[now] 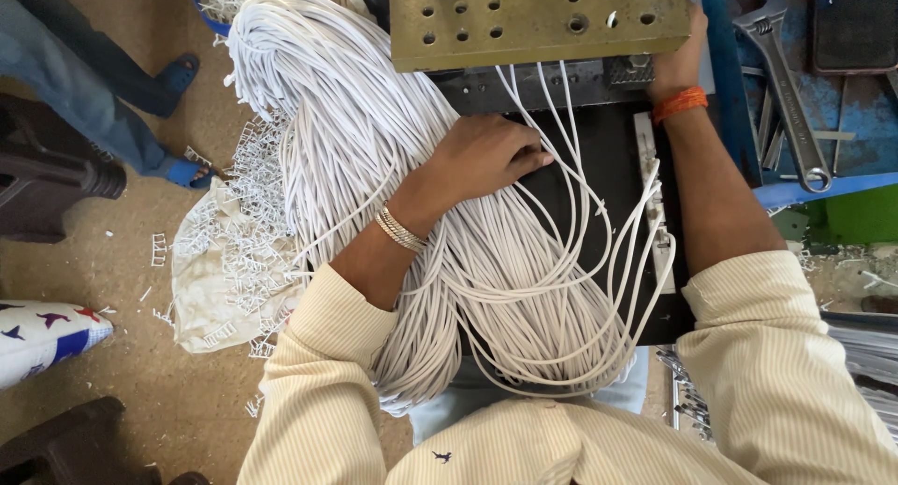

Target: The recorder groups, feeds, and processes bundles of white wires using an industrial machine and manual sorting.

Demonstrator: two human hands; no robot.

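A thick bundle of white cords (374,158) lies over my lap and runs up to the left of a machine. My left hand (482,158) rests on top of the bundle, fingers apart and stretched right toward the black plate (599,167), touching the cords. My right hand (678,59) reaches under the right end of a brass block with holes (533,17), its fingers hidden, an orange thread around the wrist. Several single cords (552,111) lead from the bundle up into the slot under the block.
An adjustable wrench (786,83) lies on a blue bench at the right. White plastic scraps (238,251) and a cloth lie on the floor to the left. Another person's legs and blue sandal (182,172) stand at upper left. Dark stools sit at the left edge.
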